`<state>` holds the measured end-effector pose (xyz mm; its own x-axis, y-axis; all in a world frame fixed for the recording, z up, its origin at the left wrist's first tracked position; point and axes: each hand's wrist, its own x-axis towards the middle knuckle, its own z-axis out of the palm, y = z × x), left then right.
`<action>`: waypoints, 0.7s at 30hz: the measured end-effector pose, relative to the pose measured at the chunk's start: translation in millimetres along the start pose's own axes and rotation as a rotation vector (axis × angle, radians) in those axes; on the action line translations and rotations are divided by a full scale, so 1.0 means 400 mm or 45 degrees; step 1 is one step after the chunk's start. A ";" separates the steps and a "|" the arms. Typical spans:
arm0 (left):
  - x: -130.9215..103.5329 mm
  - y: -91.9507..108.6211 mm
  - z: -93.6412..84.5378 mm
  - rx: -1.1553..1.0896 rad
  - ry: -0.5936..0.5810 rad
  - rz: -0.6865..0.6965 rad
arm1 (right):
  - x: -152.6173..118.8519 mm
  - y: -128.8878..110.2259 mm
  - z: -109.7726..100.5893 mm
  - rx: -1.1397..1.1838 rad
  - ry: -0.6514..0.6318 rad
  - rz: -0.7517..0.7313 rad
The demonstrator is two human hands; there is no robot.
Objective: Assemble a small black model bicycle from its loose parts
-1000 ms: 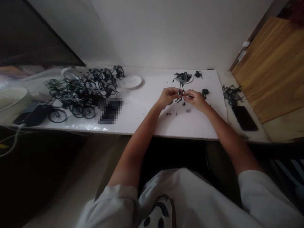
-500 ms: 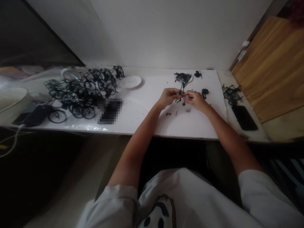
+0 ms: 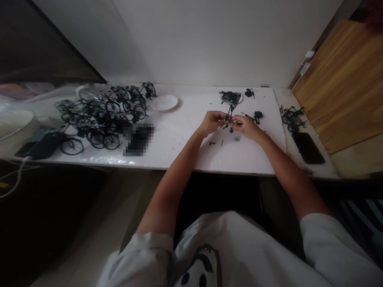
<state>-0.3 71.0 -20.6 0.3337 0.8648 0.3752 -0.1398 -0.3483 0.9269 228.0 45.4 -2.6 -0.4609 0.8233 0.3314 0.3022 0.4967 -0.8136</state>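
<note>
Between my two hands, above the white board [image 3: 239, 159], is a small dark model bicycle frame [image 3: 230, 111] with thin bars. My left hand [image 3: 213, 121] pinches it from the left, fingertips closed. From the right, my right hand [image 3: 244, 124] also has its fingers closed on it; the exact part it grips is too small to make out. Just below the hands lie a small black bent piece [image 3: 212, 143] and a thin pin [image 3: 222, 142]. Beyond them sits a pile of black bicycle parts [image 3: 231, 97] on a plate.
Many assembled model bicycles [image 3: 104, 111] crowd the left side, beside a white plate [image 3: 165, 103]. Dark parts [image 3: 257, 116] lie right of my hands. Further right are another model bicycle [image 3: 292, 115], a black phone [image 3: 308, 148] and a wooden panel [image 3: 344, 87].
The frame has turned slightly between my fingers, and a green spot on it shows more clearly. Both hands stay in nearly the same place.
</note>
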 end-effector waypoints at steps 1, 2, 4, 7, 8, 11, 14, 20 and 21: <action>0.000 -0.002 0.000 0.008 -0.004 -0.003 | 0.000 -0.002 0.000 0.008 -0.009 0.004; 0.001 -0.004 -0.001 0.014 -0.008 -0.005 | 0.000 -0.003 -0.001 0.016 -0.017 0.009; 0.001 -0.007 -0.001 0.014 -0.018 -0.002 | 0.001 -0.002 -0.001 0.020 -0.031 0.017; 0.000 -0.009 0.000 -0.009 -0.036 0.011 | 0.001 0.001 -0.003 -0.013 -0.050 0.015; -0.001 -0.009 0.000 -0.019 -0.039 0.014 | 0.001 0.002 -0.004 -0.031 -0.056 0.015; -0.001 -0.010 0.001 -0.018 -0.035 0.018 | 0.001 0.004 -0.007 -0.072 -0.063 0.016; 0.000 -0.009 0.000 0.029 -0.037 0.025 | 0.001 0.003 -0.009 -0.107 -0.075 0.010; 0.001 -0.003 -0.001 0.045 -0.110 0.043 | 0.004 0.008 -0.008 -0.147 -0.096 -0.003; 0.000 -0.003 0.000 0.042 -0.113 0.037 | 0.005 0.010 -0.007 -0.131 -0.089 -0.001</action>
<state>-0.2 71.6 -21.6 0.4114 0.8192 0.3996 -0.1204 -0.3857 0.9147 230.8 49.8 -4.0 -0.5170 0.8036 0.2949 0.3840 0.5257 -0.7591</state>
